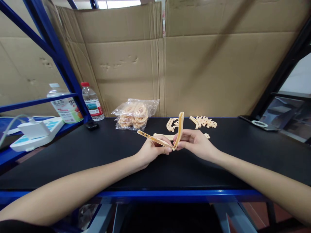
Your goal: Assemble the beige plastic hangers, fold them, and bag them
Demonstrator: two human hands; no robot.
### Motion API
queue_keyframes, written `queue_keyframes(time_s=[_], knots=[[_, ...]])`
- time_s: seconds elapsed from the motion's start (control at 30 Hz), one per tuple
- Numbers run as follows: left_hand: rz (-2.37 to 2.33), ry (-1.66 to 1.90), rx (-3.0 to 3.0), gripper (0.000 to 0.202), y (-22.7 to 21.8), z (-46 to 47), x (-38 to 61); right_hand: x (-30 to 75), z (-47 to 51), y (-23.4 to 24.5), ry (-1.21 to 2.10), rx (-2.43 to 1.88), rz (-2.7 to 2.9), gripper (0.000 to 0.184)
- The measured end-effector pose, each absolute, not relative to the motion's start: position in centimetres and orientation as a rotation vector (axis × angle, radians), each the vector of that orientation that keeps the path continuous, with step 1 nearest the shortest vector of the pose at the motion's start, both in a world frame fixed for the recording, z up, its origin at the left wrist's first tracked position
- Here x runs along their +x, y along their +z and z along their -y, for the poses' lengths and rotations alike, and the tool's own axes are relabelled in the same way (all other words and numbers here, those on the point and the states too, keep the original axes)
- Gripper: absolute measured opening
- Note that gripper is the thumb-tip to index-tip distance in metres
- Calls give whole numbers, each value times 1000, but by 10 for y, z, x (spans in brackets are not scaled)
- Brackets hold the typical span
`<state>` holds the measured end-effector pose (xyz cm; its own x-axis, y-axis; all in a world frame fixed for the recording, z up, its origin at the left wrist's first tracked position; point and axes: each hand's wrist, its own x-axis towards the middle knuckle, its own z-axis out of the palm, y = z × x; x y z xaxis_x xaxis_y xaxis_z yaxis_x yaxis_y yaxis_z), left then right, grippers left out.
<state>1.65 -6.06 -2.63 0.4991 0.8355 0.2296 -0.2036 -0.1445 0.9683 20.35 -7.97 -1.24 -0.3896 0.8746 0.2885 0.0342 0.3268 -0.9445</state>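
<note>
- The left hand [153,149] was clamped on a slotted strip [154,139], thumb in front and fingers behind.
- The slotted strip was pale, narrow and straight; its free end pointed up and to the left, with small openings near that end.
- The right hand [198,144] was clamped on a curved strip [180,129] between thumb and fingers. This strip stood nearly upright, its rounded tip above the hand.
- The lower ends of both strips met between the fingertips, above the black mat [97,152], forming a V. Whether the ends were interlocked could not be told.
- A long pale piece [162,136] lay on the mat behind the hands, partly hidden by them.
- Small curved pieces [170,125] lay behind the upright strip; ribbed pieces [207,122] lay farther right, near the cardboard wall [128,71].
- A clear plastic bag [134,116] containing more pale pieces rested left of the small curved pieces.
- A red-capped bottle [93,105] stood upright at the left rear, beside a small black object [91,125]. A white-capped bottle [65,106] stood farther left, behind a blue frame bar [36,102].
- A white power strip [52,126] occupied the far left, with a white adapter [35,128] on it.
- A white ring [259,123] lay on a dark flat device [269,127] at the right rear.
</note>
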Motion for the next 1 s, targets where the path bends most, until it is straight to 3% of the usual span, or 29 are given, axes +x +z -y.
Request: queue_keyframes(time_s=[0.43, 0.7, 1.0], knots=[[-573, 1012, 1381, 13, -29, 60, 19, 202, 80, -14, 1152, -899, 1659, 15], [-612, 1106, 1318, 17, -31, 62, 19, 194, 85, -20, 891, -878, 1663, 8], [-765, 1059, 1238, 28, -28, 64, 20, 188, 87, -24, 829, -917, 1576, 19]])
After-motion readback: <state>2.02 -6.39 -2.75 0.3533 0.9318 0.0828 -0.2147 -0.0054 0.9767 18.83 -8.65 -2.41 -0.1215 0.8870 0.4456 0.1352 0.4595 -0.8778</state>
